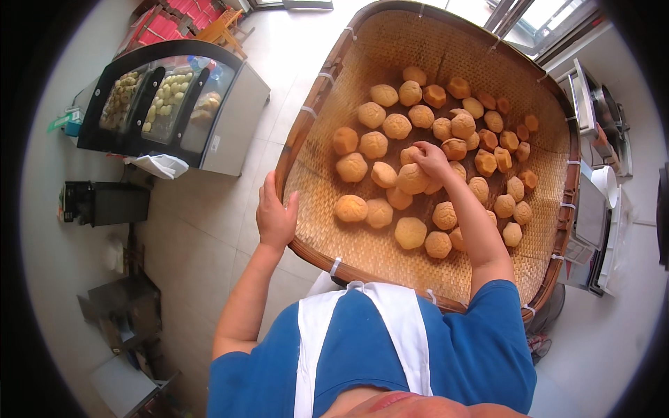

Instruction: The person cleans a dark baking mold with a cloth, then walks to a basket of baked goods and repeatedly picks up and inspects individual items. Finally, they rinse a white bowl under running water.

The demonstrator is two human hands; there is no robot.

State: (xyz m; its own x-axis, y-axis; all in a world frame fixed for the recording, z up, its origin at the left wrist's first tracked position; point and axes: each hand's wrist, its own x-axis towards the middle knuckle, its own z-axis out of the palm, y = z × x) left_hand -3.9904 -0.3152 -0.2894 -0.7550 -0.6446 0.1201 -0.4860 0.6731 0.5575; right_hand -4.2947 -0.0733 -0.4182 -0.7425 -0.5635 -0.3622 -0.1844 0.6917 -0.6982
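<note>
The right hand reaches into a wide, shallow woven bamboo tray, and its grip is closed over a round golden pastry near the middle of the heap. The fingers curl down around the pastry's top, so how firmly they pinch it cannot be told. The left hand holds the tray's near-left rim, fingers spread flat along the edge and thumb hooked over the inside, a steadying hold rather than a lift.

Around the right grip lie many more pastries: paler, rounder ones just left and below it, darker, squarer ones beyond it towards the far right rim. Several touch the held pastry.

Well to the left of the left grip, down on the tiled floor, stands a glass-fronted display case with small pale pieces inside.

The pastries look crumbly, so a hard squeeze could crack the one in hand. Because neighbours press against it, pulling it out could roll or chip them. If the left hand slips, the tray could tilt and send the pile sliding.
</note>
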